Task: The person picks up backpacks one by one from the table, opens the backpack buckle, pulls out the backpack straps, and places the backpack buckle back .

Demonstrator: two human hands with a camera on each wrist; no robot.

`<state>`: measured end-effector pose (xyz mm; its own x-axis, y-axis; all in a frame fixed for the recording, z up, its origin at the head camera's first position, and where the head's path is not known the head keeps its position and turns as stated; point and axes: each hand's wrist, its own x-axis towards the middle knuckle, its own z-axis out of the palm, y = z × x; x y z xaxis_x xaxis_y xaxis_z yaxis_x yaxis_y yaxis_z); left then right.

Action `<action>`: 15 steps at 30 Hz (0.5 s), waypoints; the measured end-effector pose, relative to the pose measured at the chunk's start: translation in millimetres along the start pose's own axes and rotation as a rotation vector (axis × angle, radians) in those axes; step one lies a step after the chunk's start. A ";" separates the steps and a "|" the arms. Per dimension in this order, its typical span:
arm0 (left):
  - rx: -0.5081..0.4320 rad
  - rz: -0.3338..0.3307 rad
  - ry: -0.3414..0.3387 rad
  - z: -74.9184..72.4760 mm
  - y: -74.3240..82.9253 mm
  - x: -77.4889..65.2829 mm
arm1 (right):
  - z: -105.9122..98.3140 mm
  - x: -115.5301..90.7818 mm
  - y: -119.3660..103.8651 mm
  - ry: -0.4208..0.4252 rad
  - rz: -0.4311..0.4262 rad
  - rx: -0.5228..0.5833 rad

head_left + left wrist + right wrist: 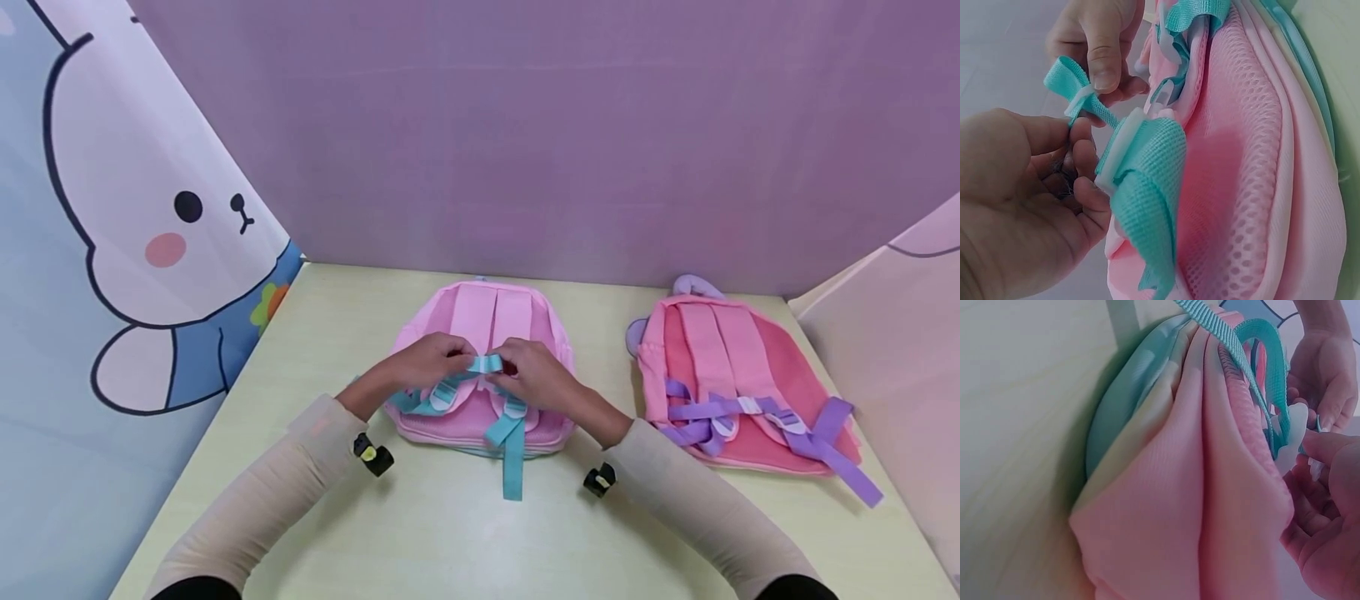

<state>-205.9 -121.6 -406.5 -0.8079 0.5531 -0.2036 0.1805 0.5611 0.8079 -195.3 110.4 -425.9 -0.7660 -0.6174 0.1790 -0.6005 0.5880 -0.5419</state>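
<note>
A pink backpack [420, 325] lies on the table with its shoulder straps facing up. Above its back panel, my left hand [427, 362] pinches a teal webbing strap [486, 364] between thumb and fingers. My right hand [538, 377] grips the same strap close by, at its other side. In the left wrist view, the teal webbing makes a small loop [1066, 76] through a pale slider between the two hands. Beside my left hand, a white strap adjuster [1124, 147] carries more teal webbing. Curled fingers partly hide the strap in the right wrist view.
A second backpack [798, 367], coral pink with purple straps, lies to the right on the light table [450, 533]. A purple panel [525, 150] stands behind the table. A cartoon-printed sheet [45, 467] borders the left side.
</note>
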 end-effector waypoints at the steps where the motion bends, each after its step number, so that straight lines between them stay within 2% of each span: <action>1: -0.001 0.005 -0.004 0.4 0.2 0.6 | 0.1 0.1 -0.1 0.001 -0.003 -0.001; 8: -0.001 0.016 -0.005 2.2 2.3 2.2 | -0.4 -0.4 -0.4 0.004 -0.020 0.001; 15: 0.009 0.028 0.010 2.2 0.6 3.5 | -0.5 -1.3 0.9 0.000 0.005 0.020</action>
<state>-207.4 -118.0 -408.0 -0.8078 0.5626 -0.1757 0.2082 0.5512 0.8080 -194.9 111.9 -426.2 -0.7690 -0.6145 0.1762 -0.5920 0.5807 -0.5589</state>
